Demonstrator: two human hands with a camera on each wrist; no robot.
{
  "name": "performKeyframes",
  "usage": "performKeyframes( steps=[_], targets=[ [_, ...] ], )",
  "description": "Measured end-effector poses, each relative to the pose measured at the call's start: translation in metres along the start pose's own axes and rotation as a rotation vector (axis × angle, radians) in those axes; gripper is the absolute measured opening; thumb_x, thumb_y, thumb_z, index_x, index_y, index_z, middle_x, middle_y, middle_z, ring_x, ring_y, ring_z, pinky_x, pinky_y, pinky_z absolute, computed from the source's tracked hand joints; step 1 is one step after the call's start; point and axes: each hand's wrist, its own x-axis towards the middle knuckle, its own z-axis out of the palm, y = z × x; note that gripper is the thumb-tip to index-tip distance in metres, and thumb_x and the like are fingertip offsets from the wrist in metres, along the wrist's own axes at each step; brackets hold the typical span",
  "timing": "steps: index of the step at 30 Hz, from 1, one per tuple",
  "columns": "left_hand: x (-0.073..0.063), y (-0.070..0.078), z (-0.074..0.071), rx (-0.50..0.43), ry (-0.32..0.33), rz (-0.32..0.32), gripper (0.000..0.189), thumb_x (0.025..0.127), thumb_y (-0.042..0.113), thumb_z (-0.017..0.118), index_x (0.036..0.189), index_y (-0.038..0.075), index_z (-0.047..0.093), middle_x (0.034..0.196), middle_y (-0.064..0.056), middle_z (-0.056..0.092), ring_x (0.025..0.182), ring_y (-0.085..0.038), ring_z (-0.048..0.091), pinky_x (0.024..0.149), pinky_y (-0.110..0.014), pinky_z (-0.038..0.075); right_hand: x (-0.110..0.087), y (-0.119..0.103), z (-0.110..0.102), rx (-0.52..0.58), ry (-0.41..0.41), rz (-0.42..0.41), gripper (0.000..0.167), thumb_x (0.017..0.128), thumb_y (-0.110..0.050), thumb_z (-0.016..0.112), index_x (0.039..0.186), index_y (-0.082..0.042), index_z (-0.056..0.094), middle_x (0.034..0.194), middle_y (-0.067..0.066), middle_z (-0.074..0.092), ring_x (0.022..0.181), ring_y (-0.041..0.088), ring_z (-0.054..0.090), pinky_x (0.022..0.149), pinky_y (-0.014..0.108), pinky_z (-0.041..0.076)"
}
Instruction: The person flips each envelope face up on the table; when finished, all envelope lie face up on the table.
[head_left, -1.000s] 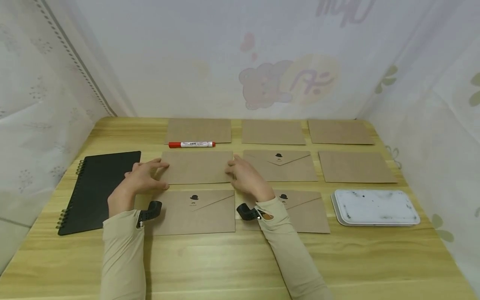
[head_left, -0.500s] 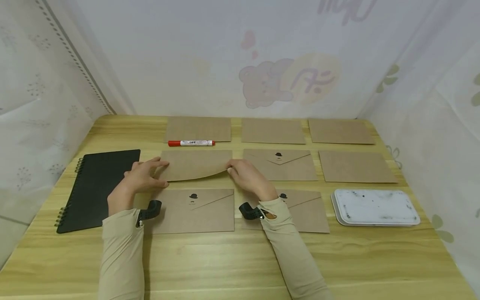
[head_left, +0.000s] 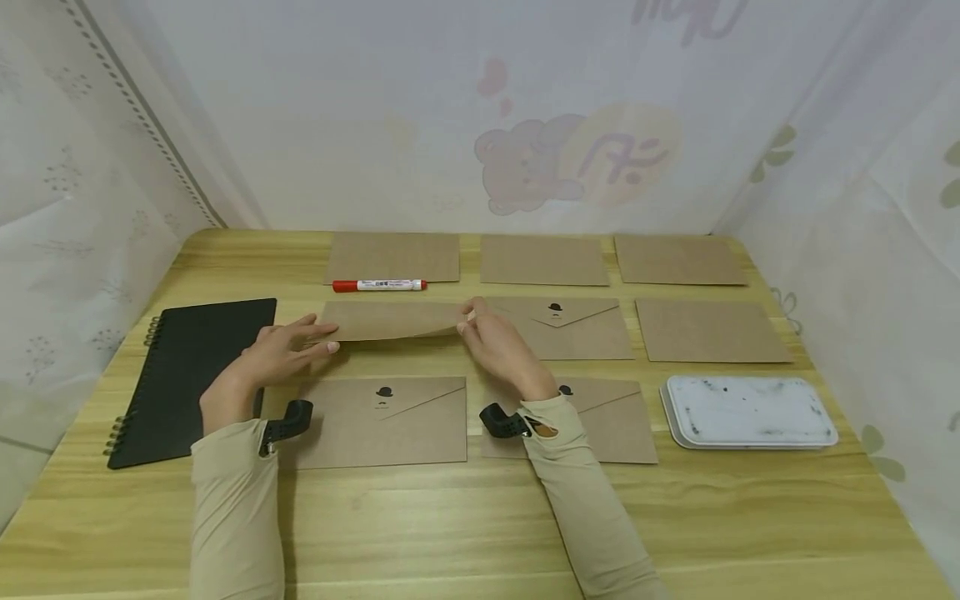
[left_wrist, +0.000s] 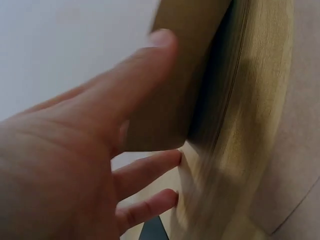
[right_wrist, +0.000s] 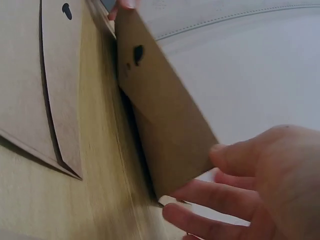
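Brown, the envelope [head_left: 397,320] had its six-o'clock edge off the table [head_left: 420,533]; we pinched its nine-o'clock end with the left hand [head_left: 276,357], its three-o'clock with the right hand [head_left: 501,345]. We judged it a turning-over, next needing both ends swung together.

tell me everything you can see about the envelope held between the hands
The envelope is brown, rectangular and looks like thin paper. It is tilted, its near edge raised off the table, plain face up; whether its far edge touches down is unclear. The right wrist view shows its other face, with a dark hat print and a slanting flap edge. The left hand and right hand hold its opposite ends.
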Motion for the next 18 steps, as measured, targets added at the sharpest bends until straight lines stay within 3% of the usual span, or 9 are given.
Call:
performKeyframes(
  steps=[4, 7, 9, 14, 18],
  targets=[
    [0.0011, -0.0042, -0.0006, -0.034, 0.067, 0.015, 0.057, 0.095, 0.045, 0.047, 0.134, 0.003, 0.049, 0.144, -0.028, 0.027, 0.128, -0.052, 0.023, 0.097, -0.066, 0.019, 0.0003, -0.0016, 0.0007, 0.045, 0.101, -0.013, 0.03, 0.099, -0.022, 0.047, 0.12, -0.002, 0.038, 0.101, 0.017, 0.066, 0.088, 0.023, 0.063, 0.074, 0.034, 0.049],
    [0.0024, -0.0058, -0.0016, -0.047, 0.12, 0.01, 0.059, 0.096, 0.044, 0.046, 0.132, -0.002, 0.049, 0.139, -0.03, 0.035, 0.125, -0.05, 0.031, 0.097, -0.062, 0.026, 0.0005, -0.0025, 0.0018, 0.081, 0.177, -0.033, 0.026, 0.097, -0.023, 0.05, 0.112, -0.005, 0.04, 0.098, 0.018, 0.067, 0.083, 0.023, 0.064, 0.069, 0.035, 0.049],
    [0.0031, -0.0056, -0.0024, -0.049, 0.14, 0.002, 0.062, 0.096, 0.044, 0.045, 0.133, -0.006, 0.046, 0.136, -0.031, 0.037, 0.124, -0.05, 0.033, 0.097, -0.061, 0.028, 0.001, -0.0026, 0.0026, 0.092, 0.221, -0.062, 0.02, 0.096, -0.023, 0.052, 0.105, -0.007, 0.043, 0.098, 0.016, 0.068, 0.088, 0.023, 0.065, 0.073, 0.035, 0.05],
    [0.004, -0.0065, -0.0027, -0.083, 0.146, -0.056, 0.07, 0.096, 0.05, 0.04, 0.137, -0.007, 0.04, 0.135, -0.033, 0.038, 0.123, -0.05, 0.034, 0.096, -0.061, 0.028, 0.002, -0.0034, 0.005, 0.054, 0.314, -0.241, 0.01, 0.094, -0.017, 0.056, 0.093, -0.009, 0.051, 0.095, 0.01, 0.069, 0.089, 0.022, 0.066, 0.076, 0.031, 0.052],
    [0.0041, -0.0081, -0.003, -0.113, 0.157, -0.087, 0.073, 0.095, 0.052, 0.039, 0.137, -0.008, 0.039, 0.135, -0.034, 0.036, 0.124, -0.049, 0.032, 0.097, -0.06, 0.027, 0.0028, -0.0042, 0.0056, 0.034, 0.369, -0.419, 0.006, 0.09, -0.009, 0.062, 0.089, -0.005, 0.057, 0.087, 0.009, 0.069, 0.076, 0.018, 0.067, 0.068, 0.026, 0.052]
  ],
)
